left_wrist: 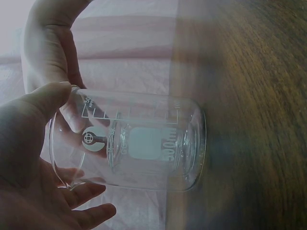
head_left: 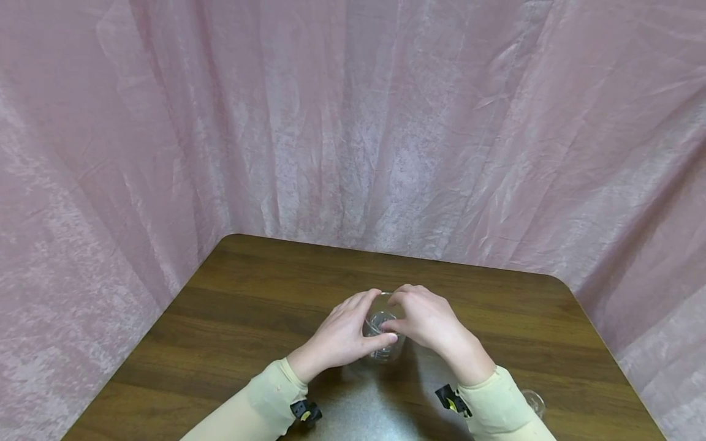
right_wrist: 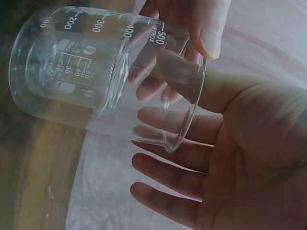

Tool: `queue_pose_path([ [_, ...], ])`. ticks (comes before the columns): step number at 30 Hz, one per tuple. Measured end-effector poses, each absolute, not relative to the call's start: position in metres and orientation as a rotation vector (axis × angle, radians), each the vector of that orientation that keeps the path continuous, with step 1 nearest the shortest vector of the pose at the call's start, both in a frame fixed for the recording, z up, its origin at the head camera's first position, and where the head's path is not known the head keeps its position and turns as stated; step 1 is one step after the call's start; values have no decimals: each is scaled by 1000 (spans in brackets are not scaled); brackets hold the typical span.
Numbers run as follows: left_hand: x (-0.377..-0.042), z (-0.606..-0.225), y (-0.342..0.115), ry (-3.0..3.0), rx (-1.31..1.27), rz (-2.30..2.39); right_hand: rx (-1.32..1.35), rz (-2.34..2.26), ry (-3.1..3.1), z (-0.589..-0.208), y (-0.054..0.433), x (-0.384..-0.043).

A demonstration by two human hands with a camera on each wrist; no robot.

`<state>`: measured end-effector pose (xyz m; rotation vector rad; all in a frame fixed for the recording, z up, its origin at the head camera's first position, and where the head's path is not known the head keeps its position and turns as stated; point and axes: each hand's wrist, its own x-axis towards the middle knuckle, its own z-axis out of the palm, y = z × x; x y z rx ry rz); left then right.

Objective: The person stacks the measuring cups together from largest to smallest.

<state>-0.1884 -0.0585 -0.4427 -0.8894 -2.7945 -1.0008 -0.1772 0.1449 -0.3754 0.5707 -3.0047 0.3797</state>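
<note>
As my L hand [head_left: 344, 334] grips the big glass [head_left: 384, 350], low ctr of pic, my loose, empty R hand [head_left: 432, 318] may chip the small glass [right_wrist: 72, 72] if I rush.

Head view: large beaker [head_left: 384, 354] print illegible; glass [head_left: 535, 401] partly hidden behind right sleeve [head_left: 499, 401].

Behind and on both sides of a brown, wood-grained tabletop [head_left: 220, 324] with rounded far corners hangs a pale pink, velvety curtain [head_left: 331, 128] in vertical folds; whitish light [head_left: 380, 410] gleams on the tabletop's near part.
</note>
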Motion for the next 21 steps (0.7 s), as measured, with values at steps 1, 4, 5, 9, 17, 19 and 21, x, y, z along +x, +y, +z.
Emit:
queue_pose_path([
  [1, -189, -443, -58, -2795, -890, -998, 572, 385, -3002, -375, 145, -176],
  [4, -189, -444, -58, -2794, -892, -990, 570, 396, -2994, -375, 147, -175],
  [5, -189, -444, -58, -2797, -892, -988, 569, 397, -2992, -375, 148, -174],
  [9, -189, -445, -58, -2795, -892, -987, 564, 394, -2980, -374, 149, -173],
  [17, -189, -444, -58, -2789, -892, -995, 563, 399, -2965, -374, 152, -170],
  [19, -189, -444, -58, -2787, -891, -999, 565, 403, -2957, -374, 153, -169],
  [21, -189, -445, -58, -2787, -891, -1000, 565, 406, -2946, -374, 154, -168],
])
